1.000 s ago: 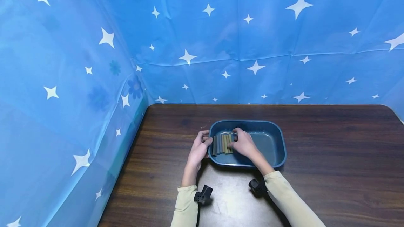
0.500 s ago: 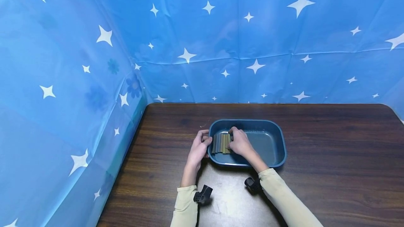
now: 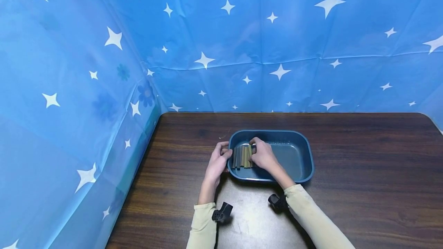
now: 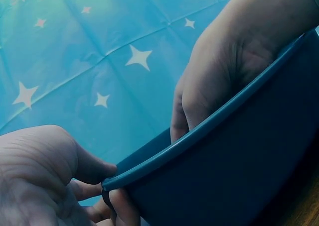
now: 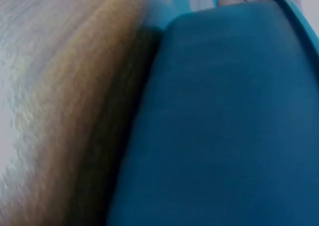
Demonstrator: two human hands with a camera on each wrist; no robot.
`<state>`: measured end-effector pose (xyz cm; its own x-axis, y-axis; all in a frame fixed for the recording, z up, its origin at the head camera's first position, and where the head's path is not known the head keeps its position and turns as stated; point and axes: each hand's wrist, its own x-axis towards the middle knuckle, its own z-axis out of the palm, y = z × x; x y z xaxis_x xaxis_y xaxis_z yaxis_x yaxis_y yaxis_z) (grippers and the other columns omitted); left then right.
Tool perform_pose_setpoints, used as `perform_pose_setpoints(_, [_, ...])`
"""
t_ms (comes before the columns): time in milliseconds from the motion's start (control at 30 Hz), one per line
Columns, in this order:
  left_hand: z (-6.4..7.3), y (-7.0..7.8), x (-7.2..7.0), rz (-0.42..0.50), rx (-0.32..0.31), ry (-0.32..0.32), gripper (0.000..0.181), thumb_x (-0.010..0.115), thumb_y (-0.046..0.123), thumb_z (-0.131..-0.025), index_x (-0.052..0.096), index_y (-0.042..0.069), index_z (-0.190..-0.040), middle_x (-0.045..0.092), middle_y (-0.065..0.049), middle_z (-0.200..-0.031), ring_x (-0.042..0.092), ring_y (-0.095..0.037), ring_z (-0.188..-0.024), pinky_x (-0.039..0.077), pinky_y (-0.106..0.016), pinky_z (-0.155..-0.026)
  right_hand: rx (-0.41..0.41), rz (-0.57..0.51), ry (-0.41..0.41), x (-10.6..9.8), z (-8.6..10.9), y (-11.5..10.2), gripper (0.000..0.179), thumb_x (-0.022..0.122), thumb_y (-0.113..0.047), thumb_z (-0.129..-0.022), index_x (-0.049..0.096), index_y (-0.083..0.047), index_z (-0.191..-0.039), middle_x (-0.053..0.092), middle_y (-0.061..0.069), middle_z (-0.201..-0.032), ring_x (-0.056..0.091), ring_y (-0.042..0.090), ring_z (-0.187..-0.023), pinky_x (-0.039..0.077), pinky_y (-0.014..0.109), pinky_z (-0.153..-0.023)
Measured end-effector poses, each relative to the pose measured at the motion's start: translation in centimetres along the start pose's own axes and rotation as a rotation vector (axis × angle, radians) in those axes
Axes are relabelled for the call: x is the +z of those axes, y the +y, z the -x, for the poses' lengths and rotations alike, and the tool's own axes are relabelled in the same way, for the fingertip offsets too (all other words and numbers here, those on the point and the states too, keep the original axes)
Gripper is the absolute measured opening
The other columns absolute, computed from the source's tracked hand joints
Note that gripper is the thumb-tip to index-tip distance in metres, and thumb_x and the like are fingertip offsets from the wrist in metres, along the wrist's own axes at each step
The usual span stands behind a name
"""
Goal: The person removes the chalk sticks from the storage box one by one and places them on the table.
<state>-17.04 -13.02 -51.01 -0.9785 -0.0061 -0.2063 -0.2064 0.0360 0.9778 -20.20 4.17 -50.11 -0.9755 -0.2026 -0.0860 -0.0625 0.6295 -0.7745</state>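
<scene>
- dark wood-grain bench, kinda shiny up front
- on it, blue tub
- left grip pinching tub's left end
- right grip down inside, can't tell if pinching anything
- thin sticks side by side, tub's left end

My right hand sits slightly farther left inside the tray than a second ago; right sleeve and black wrist camera likewise. Row of sticks slightly tighter. Far edge of the table rides a hair higher.
</scene>
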Motion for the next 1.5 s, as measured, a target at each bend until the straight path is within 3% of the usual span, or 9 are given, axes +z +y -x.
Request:
perform_pose_setpoints(267, [-0.2,0.3,0.1,0.006,0.013,0.001,0.035,0.05,0.011,-0.096,0.046,0.002,-0.13,0.054,-0.02,-0.101,0.047,-0.017,-0.059,0.038,-0.022,-0.042,0.027,-0.283,-0.121,-2.3,0.2,0.2,0.047,0.061,0.01,-0.084,0.051,0.002,-0.129,0.059,0.018,-0.091,0.064,0.027,-0.073,0.057,0.04,-0.061])
perform_pose_setpoints(467, [-0.3,0.2,0.2,0.01,0.021,-0.007,0.035,0.05,0.01,-0.096,0.046,0.002,-0.13,0.055,-0.019,-0.097,0.048,-0.018,-0.057,0.039,-0.022,-0.041,0.037,-0.495,-0.246,-4.3,0.8,-0.1,0.052,0.059,0.006,-0.087,0.045,0.001,-0.137,0.058,0.027,-0.11,0.064,0.029,-0.086,0.056,0.047,-0.072])
perform_pose_setpoints(600, [-0.3,0.1,0.4,0.009,0.02,-0.016,0.036,0.05,0.01,-0.097,0.046,0.001,-0.131,0.054,-0.016,-0.096,0.048,-0.017,-0.058,0.039,-0.022,-0.041,0.041,-0.596,-0.254,-5.9,1.3,0.0,0.055,0.061,0.004,-0.087,0.043,0.0,-0.139,0.054,0.029,-0.116,0.064,0.033,-0.091,0.054,0.05,-0.077])
perform_pose_setpoints(800, [-0.4,0.1,0.6,0.009,0.01,-0.019,0.035,0.051,0.01,-0.097,0.047,0.002,-0.131,0.053,-0.018,-0.1,0.047,-0.018,-0.061,0.038,-0.022,-0.041,0.013,-0.647,-0.234,-8.3,2.8,1.2,0.056,0.062,0.001,-0.088,0.042,-0.001,-0.14,0.052,0.03,-0.12,0.06,0.04,-0.1,0.052,0.052,-0.081])
perform_pose_setpoints(1033, [-0.3,0.1,0.4,0.015,0.031,-0.002,0.036,0.051,0.009,-0.097,0.047,0.0,-0.131,0.054,-0.023,-0.103,0.05,-0.017,-0.06,0.04,-0.022,-0.04,0.036,-0.706,-0.186,-10.6,4.6,2.9,0.059,0.064,-0.002,-0.089,0.038,0.001,-0.142,0.051,0.029,-0.118,0.065,0.021,-0.09,0.053,0.049,-0.081])
perform_pose_setpoints(1300, [0.0,-0.1,0.1,0.025,0.022,0.009,0.035,0.052,0.01,-0.096,0.048,0.001,-0.13,0.054,-0.024,-0.106,0.051,-0.017,-0.062,0.04,-0.023,-0.042,0.054,-0.712,-0.126,-13.2,6.3,4.9,0.061,0.065,-0.006,-0.089,0.037,0.0,-0.143,0.052,0.027,-0.118,0.064,0.02,-0.091,0.055,0.043,-0.079])
perform_pose_setpoints(1500, [1.7,2.2,0.2,0.032,0.0,-0.033,0.038,0.05,0.006,-0.097,0.044,-0.005,-0.132,0.051,-0.031,-0.109,0.053,-0.025,-0.07,0.042,-0.024,-0.045,0.089,-0.693,-0.08,-14.5,7.2,6.7,0.059,0.064,-0.009,-0.091,0.038,-0.001,-0.143,0.053,0.024,-0.119,0.063,0.025,-0.097,0.055,0.04,-0.079])
